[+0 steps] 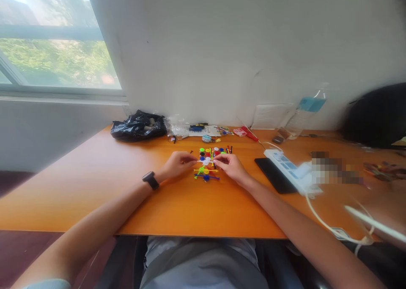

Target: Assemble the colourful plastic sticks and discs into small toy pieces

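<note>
Pinching a white piece point(206, 162) at opposite sides between the fingertips of left hand point(180, 164) and right hand point(233, 168), low over the middle of the bench point(158, 213). Too small to tell whether touching anything underneath. Could slip free or bend if pulled or pushed unevenly, judging by the thin shape. Might also nudge the yellow piece point(206, 171) and blue piece point(206, 177) just on the near side, or scatter the coloured discs point(202, 150) crowded close behind, if moving carelessly. Farther back, a black bag point(136, 126) and small tin point(207, 138); rightward, a power strip point(287, 166) beside a flat black device point(269, 174), limiting room for swinging out that way.
</note>
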A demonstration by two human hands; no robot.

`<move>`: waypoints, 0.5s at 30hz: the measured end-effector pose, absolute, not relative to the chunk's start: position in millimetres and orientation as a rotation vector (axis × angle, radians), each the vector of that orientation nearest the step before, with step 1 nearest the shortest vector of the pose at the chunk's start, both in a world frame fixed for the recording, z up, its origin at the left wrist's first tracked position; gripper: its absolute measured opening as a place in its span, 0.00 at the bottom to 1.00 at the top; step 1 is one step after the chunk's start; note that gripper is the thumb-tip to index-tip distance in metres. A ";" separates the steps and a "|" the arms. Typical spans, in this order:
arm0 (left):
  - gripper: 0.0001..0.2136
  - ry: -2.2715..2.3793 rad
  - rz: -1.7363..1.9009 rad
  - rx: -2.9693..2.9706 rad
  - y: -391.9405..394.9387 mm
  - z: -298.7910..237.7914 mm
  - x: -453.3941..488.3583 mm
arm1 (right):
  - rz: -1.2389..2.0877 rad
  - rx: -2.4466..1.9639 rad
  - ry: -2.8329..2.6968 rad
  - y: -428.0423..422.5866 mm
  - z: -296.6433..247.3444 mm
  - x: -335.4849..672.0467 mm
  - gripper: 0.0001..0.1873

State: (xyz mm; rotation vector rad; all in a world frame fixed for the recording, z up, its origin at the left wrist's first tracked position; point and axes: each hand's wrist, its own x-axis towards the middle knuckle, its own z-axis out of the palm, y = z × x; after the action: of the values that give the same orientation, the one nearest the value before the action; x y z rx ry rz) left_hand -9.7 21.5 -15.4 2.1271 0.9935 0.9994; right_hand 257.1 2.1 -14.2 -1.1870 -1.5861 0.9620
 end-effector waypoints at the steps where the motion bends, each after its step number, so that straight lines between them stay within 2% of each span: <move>1: 0.16 0.993 0.993 2.126 21.5 -16.0 -9.9 | 0.949 -1.188 -1.595 2.5 -14.6 257.3 0.17; 15: 0.17 0.991 0.977 2.130 21.9 -18.2 -11.3 | 0.835 -1.187 -1.739 4.4 -21.4 259.7 0.13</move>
State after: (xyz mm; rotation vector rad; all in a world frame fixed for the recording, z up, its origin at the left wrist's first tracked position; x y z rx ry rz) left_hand -11.3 21.9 -18.2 2.1295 0.9906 0.9767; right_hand 259.7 4.4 -21.4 -1.1872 -1.7388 0.8354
